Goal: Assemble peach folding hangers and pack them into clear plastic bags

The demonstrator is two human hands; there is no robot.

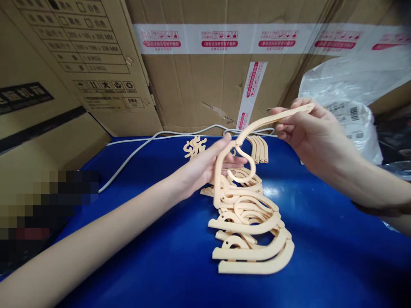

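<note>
A beige folding hanger is held up above the blue table, one arm angled down and the other stretched up to the right, with its curved hook hanging below the joint. My left hand is closed around the hanger near its joint, thumb on top. On the upper arm's end, my right hand pinches with thumb and fingers. Below lies a row of folded beige hangers, overlapping one another. Behind my left hand is a small heap of loose hooks. Several loose hanger arms lie side by side beyond the hanger.
The blue table has a white cable along its back and left. Large cardboard boxes stand behind it and at the left. A white plastic bag sits at the right, behind my right hand.
</note>
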